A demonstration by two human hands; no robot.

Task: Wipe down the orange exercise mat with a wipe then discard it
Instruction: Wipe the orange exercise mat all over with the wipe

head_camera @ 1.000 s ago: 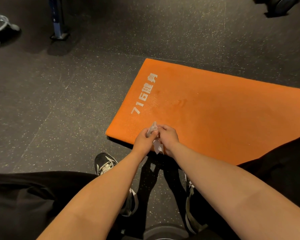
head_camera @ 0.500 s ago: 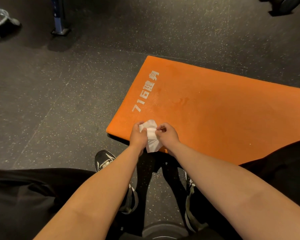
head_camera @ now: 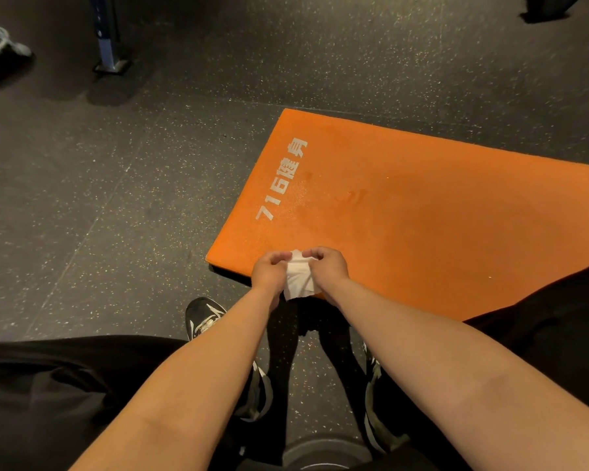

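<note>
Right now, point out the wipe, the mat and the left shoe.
wipe point(head_camera: 298, 278), head view, its crumpled middle.
mat point(head_camera: 439, 226), head view, bare orange top.
left shoe point(head_camera: 206, 317), head view, its laced front.

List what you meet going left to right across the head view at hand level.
speckled floor → left hand → wipe → right hand. The orange exercise mat spans behind the hands, so it is left out.
</note>
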